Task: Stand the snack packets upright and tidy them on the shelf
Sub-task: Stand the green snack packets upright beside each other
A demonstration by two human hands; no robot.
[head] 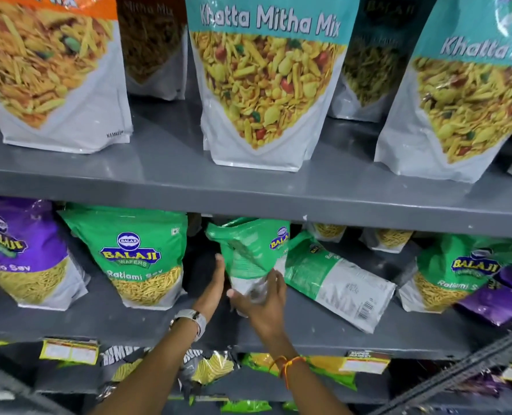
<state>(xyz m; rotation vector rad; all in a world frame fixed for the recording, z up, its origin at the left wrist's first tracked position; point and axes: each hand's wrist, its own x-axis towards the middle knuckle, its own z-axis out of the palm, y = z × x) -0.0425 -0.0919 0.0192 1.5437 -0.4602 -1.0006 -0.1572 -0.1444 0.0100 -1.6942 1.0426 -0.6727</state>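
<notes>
On the middle grey shelf (159, 317) a green Ratlami Sev packet (248, 250) is tilted, its top near the shelf above. My right hand (260, 304) grips its lower end. My left hand (214, 284), with a watch on the wrist, lies flat against its left side, fingers apart. Just right of it another green packet (338, 289) lies flat on its back. An upright green packet (142, 256) stands to the left, beside a purple Aloo Sev packet (24, 253).
A green packet (449, 274) and purple packets (494, 301) lean at the right end. Large Khatta Mitha Mix bags (263, 85) stand on the upper shelf (159, 178). More snack packets (210, 366) and price tags fill the lower shelf.
</notes>
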